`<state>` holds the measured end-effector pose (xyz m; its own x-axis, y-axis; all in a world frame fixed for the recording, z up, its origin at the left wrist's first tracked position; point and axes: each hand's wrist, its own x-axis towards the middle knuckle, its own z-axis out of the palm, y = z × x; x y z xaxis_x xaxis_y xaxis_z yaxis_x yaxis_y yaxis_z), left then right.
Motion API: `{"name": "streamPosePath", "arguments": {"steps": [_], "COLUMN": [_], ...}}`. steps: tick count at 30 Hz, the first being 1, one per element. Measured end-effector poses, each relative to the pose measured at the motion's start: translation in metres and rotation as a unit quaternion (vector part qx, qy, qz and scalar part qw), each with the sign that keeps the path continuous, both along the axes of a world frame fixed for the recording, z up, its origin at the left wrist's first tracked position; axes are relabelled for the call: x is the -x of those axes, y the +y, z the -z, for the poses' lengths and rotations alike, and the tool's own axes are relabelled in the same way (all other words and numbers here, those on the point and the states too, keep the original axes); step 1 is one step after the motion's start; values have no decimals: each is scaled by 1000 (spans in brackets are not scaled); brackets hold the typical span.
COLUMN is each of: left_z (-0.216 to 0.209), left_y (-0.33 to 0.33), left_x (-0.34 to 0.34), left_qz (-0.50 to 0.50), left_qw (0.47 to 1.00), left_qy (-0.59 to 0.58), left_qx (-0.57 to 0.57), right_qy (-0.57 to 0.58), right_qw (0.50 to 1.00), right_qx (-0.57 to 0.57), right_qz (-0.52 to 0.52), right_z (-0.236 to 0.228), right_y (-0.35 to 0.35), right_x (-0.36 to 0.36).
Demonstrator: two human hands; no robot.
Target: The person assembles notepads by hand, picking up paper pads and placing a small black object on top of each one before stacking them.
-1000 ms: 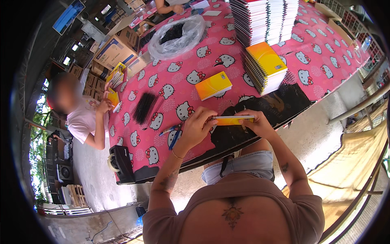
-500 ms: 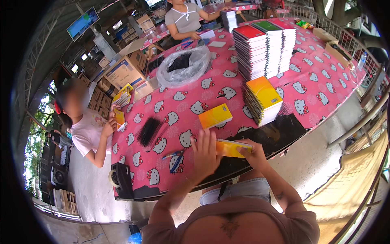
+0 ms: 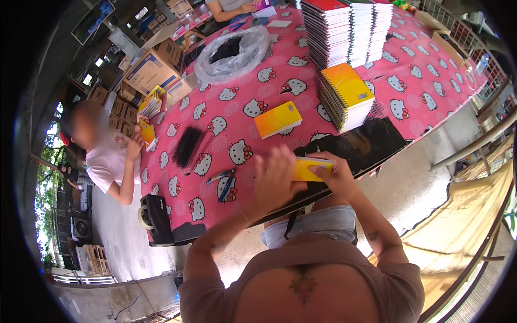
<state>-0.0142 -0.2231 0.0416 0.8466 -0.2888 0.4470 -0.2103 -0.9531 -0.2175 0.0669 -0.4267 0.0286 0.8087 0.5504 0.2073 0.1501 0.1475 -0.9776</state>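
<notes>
A small yellow notebook [image 3: 306, 171] is held over the table's near edge by my right hand [image 3: 339, 176], its thumb on the cover. My left hand [image 3: 273, 180], somewhat blurred, is at the notebook's left end with fingers stretched out; whether it touches the notebook I cannot tell. Just beyond lies a yellow-orange spiral notebook [image 3: 278, 119], flat on the pink table cover. To its right stands a stack of yellow spiral notebooks [image 3: 349, 91]. Left of my left hand lie blue-handled scissors or pliers [image 3: 226, 184] and a pen-like tool [image 3: 218, 176].
Tall stacks of spiral notebooks [image 3: 329, 37] stand at the far right. A bundle of black wire spirals [image 3: 187, 148], a clear plastic bag [image 3: 232, 54] and a tape dispenser [image 3: 154, 219] lie leftward. At the left, a co-worker [image 3: 116, 161] holds a yellow notebook; another sits across.
The view has tilted down, so the table sits higher in the picture. My left hand has shifted at the notebook's left end; my right hand keeps its grip. The far co-worker's hand now holds a purple book.
</notes>
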Motion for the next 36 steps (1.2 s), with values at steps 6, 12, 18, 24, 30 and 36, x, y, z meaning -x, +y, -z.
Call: {"name": "streamPosePath", "arguments": {"steps": [6, 12, 18, 24, 30, 36], "left_z": [-6, 4, 3, 16, 49, 38], "left_y": [-23, -17, -28, -32, -37, -42], "left_x": [19, -7, -20, -14, 21, 23], "left_qz": [141, 50, 36, 59, 110, 117], "left_qw": [989, 995, 997, 996, 992, 989], "left_qy": [29, 78, 58, 50, 44, 29], "left_qx": [-30, 27, 42, 46, 50, 89], "right_qy": [5, -5, -69, -43, -66, -95], "right_qw": [999, 999, 995, 995, 993, 990], "right_qx": [31, 40, 77, 83, 95, 107], "right_qz": [8, 7, -2, -21, -7, 12], "right_z": [-13, 9, 35, 38, 43, 45], "right_y": [-6, 0, 2, 2, 4, 4], "right_x": [1, -2, -10, -12, -7, -8]}}
